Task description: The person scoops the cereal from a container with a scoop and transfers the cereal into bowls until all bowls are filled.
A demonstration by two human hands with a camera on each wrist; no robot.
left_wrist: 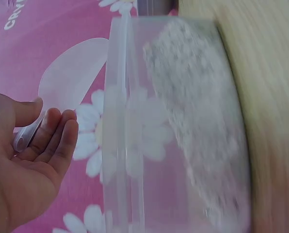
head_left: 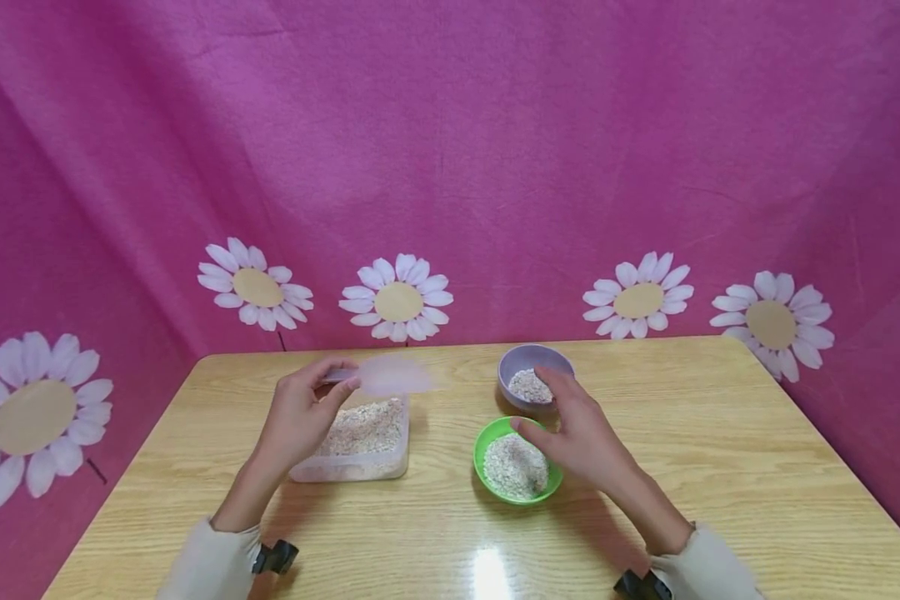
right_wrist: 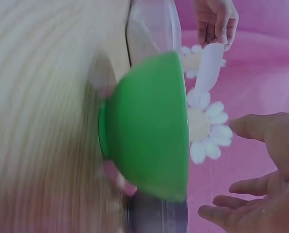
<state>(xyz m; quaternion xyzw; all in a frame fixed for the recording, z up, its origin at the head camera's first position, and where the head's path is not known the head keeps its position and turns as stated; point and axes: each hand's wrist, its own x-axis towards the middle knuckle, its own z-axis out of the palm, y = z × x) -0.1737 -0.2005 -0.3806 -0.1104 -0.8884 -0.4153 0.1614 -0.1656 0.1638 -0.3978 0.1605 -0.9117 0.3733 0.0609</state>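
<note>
My left hand pinches the handle of a translucent plastic scoop between thumb and fingers, above a clear plastic container of pale oat-like flakes. In the left wrist view the scoop's broad rounded blade stretches away from the fingers. Over the right side of a green bowl, my right hand hovers with fingers spread and nothing in it. That bowl contains similar flakes. Behind it, a purple bowl also has flakes inside, partly hidden by my fingers.
All the vessels stand on a light wooden table. A pink cloth with white daisies hangs behind the table and along its sides. The plastic container is left of the two bowls, with bare wood between.
</note>
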